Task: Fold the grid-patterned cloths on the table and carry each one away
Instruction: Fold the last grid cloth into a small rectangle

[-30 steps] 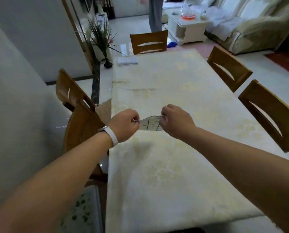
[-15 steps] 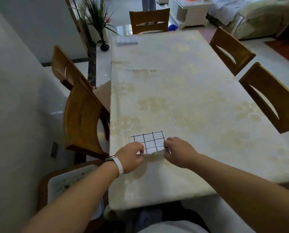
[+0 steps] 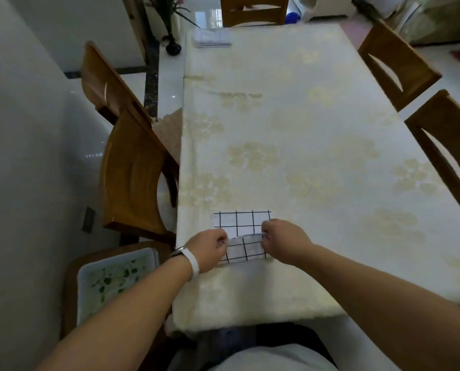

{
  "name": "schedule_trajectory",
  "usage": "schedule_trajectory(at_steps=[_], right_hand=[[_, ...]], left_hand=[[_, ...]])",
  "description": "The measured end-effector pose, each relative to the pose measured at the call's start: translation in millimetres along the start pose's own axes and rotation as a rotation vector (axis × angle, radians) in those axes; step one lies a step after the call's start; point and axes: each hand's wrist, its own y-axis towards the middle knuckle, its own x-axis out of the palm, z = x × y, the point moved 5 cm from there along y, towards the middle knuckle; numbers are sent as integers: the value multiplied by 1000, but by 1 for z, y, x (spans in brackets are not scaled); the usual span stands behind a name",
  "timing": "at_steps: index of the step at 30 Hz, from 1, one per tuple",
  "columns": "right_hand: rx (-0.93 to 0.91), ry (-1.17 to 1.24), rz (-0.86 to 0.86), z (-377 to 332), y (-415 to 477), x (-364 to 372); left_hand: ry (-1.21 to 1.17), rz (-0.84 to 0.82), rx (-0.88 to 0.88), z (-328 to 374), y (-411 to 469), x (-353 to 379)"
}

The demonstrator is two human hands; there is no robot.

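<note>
The white, black-gridded cloth [image 3: 241, 222] lies at 6 o'clock on the cream floral-covered table [image 3: 303, 135]. The left hand [image 3: 207, 249] and right hand [image 3: 283, 241] pinch its raised near edge, hiding both corners. A pale flat stack [image 3: 213, 39], perhaps folded cloths, lies at 11 o'clock, and a brown wooden chair [image 3: 132, 170] stands at 9.

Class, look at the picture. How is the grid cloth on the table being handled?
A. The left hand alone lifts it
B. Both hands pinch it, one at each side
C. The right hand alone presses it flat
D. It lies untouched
B: the left hand and the right hand each pinch a side of the cloth, lifting its near part.
</note>
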Motion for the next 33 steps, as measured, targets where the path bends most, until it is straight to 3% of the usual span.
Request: schedule_trajectory(at_steps=[7,19,29,33], right_hand=[[58,-3,4,10,44,-5],[47,-36,-56,30,102,11],[9,-33,-38,35,113,17],[-15,-88,-109,36,108,19]], left_hand=[[-21,41,-108,-6,49,-23],[202,34,-173,-24,111,-26],[279,145,-148,-35,105,-25],[377,108,-107,-34,104,-23]])
